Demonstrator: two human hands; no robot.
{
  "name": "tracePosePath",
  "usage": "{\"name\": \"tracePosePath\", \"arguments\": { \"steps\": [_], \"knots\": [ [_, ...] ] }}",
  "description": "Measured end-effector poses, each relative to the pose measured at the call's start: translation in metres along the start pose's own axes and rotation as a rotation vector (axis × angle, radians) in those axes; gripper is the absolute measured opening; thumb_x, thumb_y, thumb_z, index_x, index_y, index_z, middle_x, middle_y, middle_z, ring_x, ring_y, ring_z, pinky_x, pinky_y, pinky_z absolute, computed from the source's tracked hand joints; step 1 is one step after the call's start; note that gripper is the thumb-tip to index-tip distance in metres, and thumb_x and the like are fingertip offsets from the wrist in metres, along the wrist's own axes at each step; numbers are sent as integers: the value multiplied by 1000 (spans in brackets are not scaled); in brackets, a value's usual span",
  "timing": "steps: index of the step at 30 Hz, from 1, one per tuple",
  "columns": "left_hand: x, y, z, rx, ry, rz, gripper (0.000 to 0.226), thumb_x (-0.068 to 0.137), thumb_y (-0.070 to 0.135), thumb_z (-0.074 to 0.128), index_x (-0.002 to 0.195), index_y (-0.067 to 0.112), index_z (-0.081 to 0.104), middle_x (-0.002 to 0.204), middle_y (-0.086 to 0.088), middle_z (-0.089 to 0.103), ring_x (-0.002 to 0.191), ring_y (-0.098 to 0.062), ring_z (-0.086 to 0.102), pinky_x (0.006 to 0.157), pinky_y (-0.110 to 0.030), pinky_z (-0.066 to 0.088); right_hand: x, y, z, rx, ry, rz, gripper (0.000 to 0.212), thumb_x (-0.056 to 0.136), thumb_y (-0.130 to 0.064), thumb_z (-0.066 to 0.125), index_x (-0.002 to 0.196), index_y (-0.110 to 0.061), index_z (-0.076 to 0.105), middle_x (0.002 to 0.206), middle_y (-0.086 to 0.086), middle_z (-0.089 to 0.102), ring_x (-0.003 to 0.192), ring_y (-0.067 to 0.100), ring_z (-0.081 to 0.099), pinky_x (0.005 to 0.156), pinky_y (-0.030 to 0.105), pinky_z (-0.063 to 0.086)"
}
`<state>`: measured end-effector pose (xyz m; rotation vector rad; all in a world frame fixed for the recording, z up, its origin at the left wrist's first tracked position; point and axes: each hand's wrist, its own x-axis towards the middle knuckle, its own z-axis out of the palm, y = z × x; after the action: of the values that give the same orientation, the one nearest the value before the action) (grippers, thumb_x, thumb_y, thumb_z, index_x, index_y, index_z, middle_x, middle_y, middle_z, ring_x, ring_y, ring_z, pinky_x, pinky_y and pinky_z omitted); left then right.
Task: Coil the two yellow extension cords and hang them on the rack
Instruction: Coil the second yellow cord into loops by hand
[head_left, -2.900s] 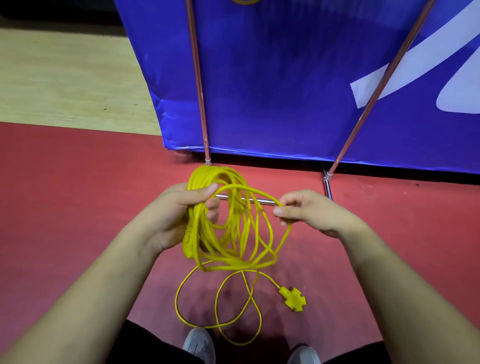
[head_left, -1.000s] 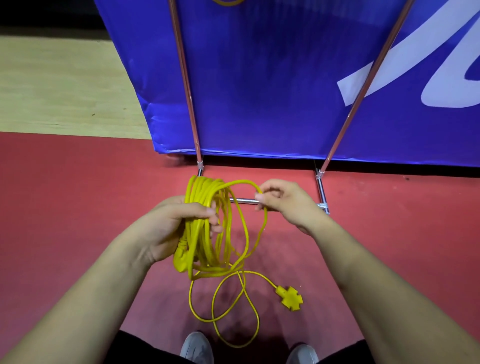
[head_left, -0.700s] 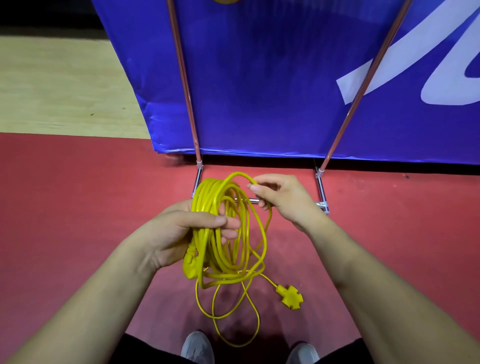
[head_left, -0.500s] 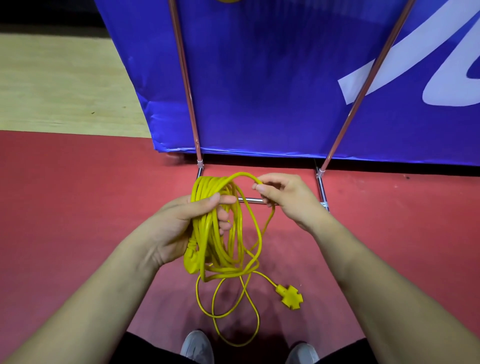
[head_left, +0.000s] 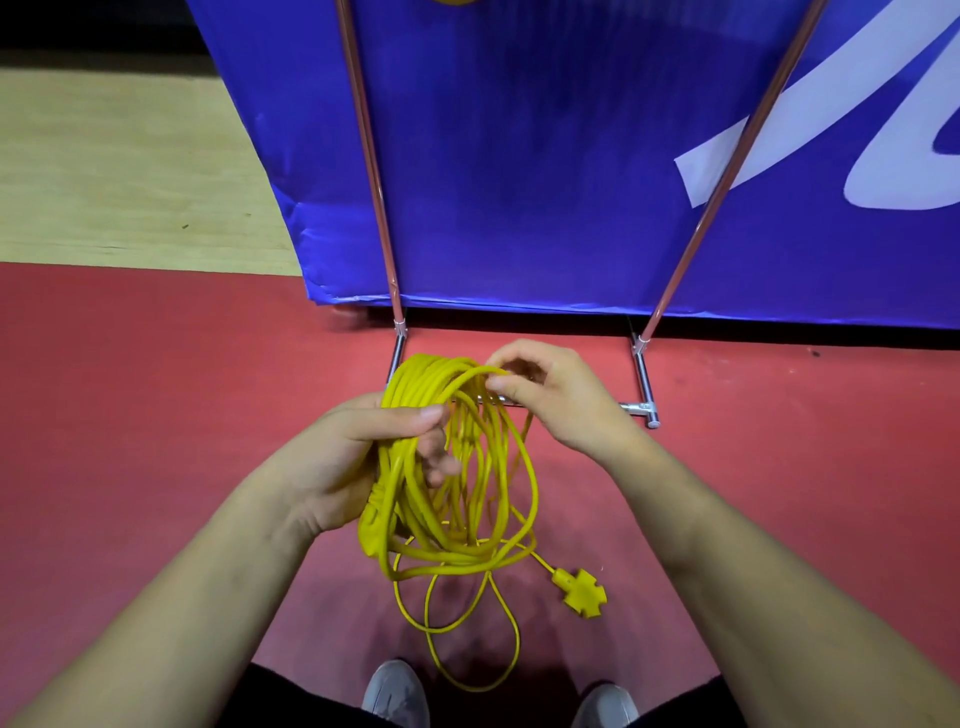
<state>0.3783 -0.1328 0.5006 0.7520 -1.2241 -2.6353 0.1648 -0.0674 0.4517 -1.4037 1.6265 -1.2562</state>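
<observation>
Ahead on the red floor (head_left: 156, 389): a thin chrome metal rack frame (head_left: 644, 374), two slanted poles rising against a large blue banner panel (head_left: 519, 156), low base bar partly hidden behind the hands and the cord. Off to the left, pale wooden flooring (head_left: 130, 171). At the bottom edge, a pair of grey shoes (head_left: 397, 693).

With the left hand (head_left: 353, 457), grips the coiled yellow extension cord (head_left: 452, 519) near its top, fingers (head_left: 439, 467) curled tight round the whole bundle of loops, thumb laid across the front. With the right hand (head_left: 561, 400), pinches a single strand at the top of the coil between thumb and fingertips, remaining fingers loosely bent. Hangs from the left hand in front of the base bar; trails loose loops down to the floor by the shoes, with the yellow cross-shaped socket end (head_left: 584, 592) lying on the red floor to the right.
</observation>
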Motion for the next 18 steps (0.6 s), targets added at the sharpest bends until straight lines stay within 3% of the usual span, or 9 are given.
{"name": "tracePosePath", "arguments": {
  "steps": [2,4,6,9,12,15,16,18],
  "knots": [
    [-3,4,-1,18,36,29,47,41,23,92,78,4,70,68,-12,69,69,-31,71,56,-33,58,0,16,-3,-135,-39,20,9,87,-8,66,90,-16,68,76,9,63,70,9,50,65,29,43],
    [-5,8,-5,15,58,87,44,38,24,93,74,9,73,68,-11,70,58,-24,68,52,-28,54,-3,34,-7,-252,-66,83,12,88,-9,64,86,-21,66,70,9,59,64,9,45,61,30,39],
    [-7,13,-9,-43,41,164,40,44,23,91,75,9,70,58,-2,61,44,-15,56,47,-22,47,-8,53,-13,-277,-68,181,11,89,-11,64,79,-16,63,65,9,51,60,11,40,56,28,35],
    [-9,20,-17,-159,13,296,27,58,19,82,78,9,66,51,6,49,40,-7,45,44,-20,41,-18,83,-19,-291,-64,341,19,90,-8,63,72,-7,58,65,3,48,60,10,40,58,24,34],
    [-10,24,-22,-190,44,359,25,63,20,76,83,8,67,50,6,47,41,-6,44,45,-21,42,-25,99,-14,-177,-6,478,16,94,-2,56,78,-8,56,62,-1,55,50,-2,49,56,14,38],
    [-7,24,-25,-139,145,340,38,62,23,77,92,3,68,52,3,47,44,-10,46,47,-22,44,-22,96,-2,222,187,678,12,96,-7,55,88,-11,48,64,7,56,47,11,59,53,23,50],
    [-6,23,-27,-112,176,317,41,59,25,80,92,3,68,53,2,48,46,-11,48,48,-22,45,-19,92,1,293,240,713,14,96,-9,57,86,-13,47,62,7,53,43,15,55,47,24,47],
    [-6,21,-28,-35,224,258,43,54,28,85,85,5,66,55,1,53,52,-14,57,53,-23,50,-13,79,2,211,255,697,17,93,-10,60,80,-14,50,59,7,50,40,14,41,40,19,34]
  ]
}}
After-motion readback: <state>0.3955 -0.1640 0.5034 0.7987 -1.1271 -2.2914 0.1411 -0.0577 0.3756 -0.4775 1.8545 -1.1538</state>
